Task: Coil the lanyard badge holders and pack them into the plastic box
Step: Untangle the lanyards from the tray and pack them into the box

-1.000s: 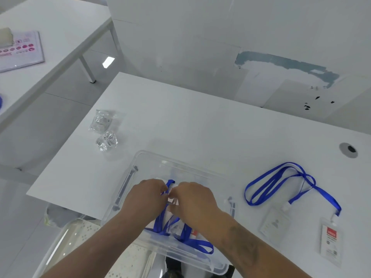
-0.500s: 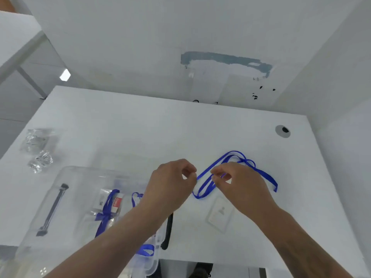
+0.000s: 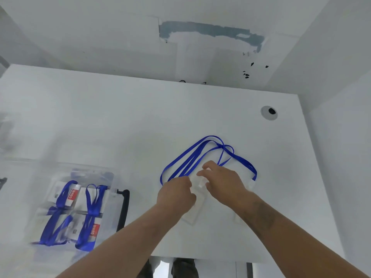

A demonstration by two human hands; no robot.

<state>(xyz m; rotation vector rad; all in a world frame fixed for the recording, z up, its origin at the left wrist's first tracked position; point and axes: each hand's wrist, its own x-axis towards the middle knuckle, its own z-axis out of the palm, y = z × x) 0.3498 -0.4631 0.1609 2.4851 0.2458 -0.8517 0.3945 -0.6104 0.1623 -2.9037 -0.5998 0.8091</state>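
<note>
**Hands at a badge holder on a white desk**

A white desk [image 3: 120, 121] stands against a white wall bearing a grey-blue patch [image 3: 210, 32] and a few small black marks. A round cable port [image 3: 269, 112] sits in the desk's far right area.

Near the middle of the desk lie two blue lanyards [image 3: 192, 155], their straps looped and crossing one another at the far end. One strap runs right and ends at a clip beside the right forearm. Both hands meet over a clear badge holder [image 3: 195, 205] lying flat on the desk just below the loops. The left hand [image 3: 176, 194] has its fingers curled down onto the holder's upper part, next to the near ends of the straps. The right hand [image 3: 222, 181] pinches the holder's top edge or clip between thumb and fingertips; the exact point of contact is blurred.

At the left, a clear plastic box [image 3: 94, 174] rests on the desk with a black handle [image 3: 124, 209] on its right side. Inside it lie packed badge holders [image 3: 84, 209] with red-and-white cards, each wrapped in blue strap. The box's left part is smeared by motion blur.
</note>
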